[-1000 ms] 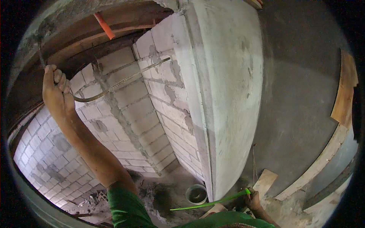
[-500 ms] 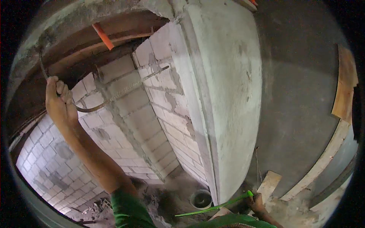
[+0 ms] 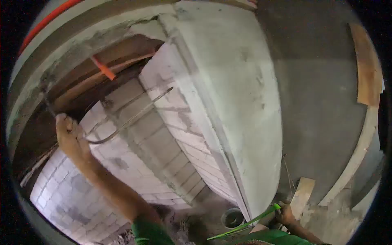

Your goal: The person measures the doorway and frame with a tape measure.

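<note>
My left hand (image 3: 70,132) is raised at the left, fingers wrapped round a bent steel bar (image 3: 134,117). The bar comes down from the concrete beam above, curves past my fist, and its free end points up to the right in front of the block wall. Low on the right, my right hand (image 3: 287,214) is closed on one end of a long, bright green strip (image 3: 245,223). The strip slants down to the left, close to my body. Its exact kind is unclear.
A plastered column (image 3: 241,102) stands between the block wall (image 3: 122,159) and a dark grey wall (image 3: 318,102). An orange pipe (image 3: 105,69) sticks out below the concrete beam (image 3: 81,45). A bucket (image 3: 233,218) stands at the column's foot. Boards (image 3: 303,196) lean at the right.
The view has tilted upward, bringing more of the beam and a red-orange pipe into sight. Both hands keep their hold on the bar and the green strip.
</note>
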Demonstrator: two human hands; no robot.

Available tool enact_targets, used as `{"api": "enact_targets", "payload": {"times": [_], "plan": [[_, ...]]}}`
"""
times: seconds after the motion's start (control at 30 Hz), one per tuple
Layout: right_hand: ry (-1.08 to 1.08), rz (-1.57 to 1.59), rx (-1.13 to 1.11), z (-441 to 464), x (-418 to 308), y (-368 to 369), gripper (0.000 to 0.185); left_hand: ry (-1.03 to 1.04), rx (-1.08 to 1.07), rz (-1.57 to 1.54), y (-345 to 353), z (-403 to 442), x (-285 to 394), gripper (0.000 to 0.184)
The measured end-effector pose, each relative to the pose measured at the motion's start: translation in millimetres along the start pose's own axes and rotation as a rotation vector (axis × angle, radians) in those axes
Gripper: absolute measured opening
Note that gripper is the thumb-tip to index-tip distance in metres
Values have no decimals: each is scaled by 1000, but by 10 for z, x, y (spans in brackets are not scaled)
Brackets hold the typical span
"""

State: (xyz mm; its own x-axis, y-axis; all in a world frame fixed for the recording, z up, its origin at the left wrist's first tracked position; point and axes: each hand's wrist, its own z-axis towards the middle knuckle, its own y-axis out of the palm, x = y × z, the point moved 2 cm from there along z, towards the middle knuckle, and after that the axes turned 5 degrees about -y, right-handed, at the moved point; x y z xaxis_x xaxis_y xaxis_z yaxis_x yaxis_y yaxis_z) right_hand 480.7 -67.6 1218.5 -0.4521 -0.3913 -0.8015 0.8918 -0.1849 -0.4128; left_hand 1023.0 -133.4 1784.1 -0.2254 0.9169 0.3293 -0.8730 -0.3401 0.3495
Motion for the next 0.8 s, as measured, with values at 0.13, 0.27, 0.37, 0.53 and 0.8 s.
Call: {"api": "enact_targets", "payload": {"times": [0.13, 0.27, 0.37, 0.53, 0.8], "plan": [[22, 30, 77, -99, 286, 74, 24, 481, 24, 682, -75, 4, -23, 27], [-41, -50, -21, 51, 541, 118, 28, 349, -22, 536, 14, -29, 37, 42], [-58, -74, -134, 221, 361, 266, 28, -66, 91, -71, 170, -129, -48, 56], [-152, -25, -358, 407, 201, 686, 28, -33, 99, -7, 279, -100, 49, 52], [-238, 66, -551, 339, -35, 1189, 28, -8, 80, 121, 306, -190, 129, 45]]}}
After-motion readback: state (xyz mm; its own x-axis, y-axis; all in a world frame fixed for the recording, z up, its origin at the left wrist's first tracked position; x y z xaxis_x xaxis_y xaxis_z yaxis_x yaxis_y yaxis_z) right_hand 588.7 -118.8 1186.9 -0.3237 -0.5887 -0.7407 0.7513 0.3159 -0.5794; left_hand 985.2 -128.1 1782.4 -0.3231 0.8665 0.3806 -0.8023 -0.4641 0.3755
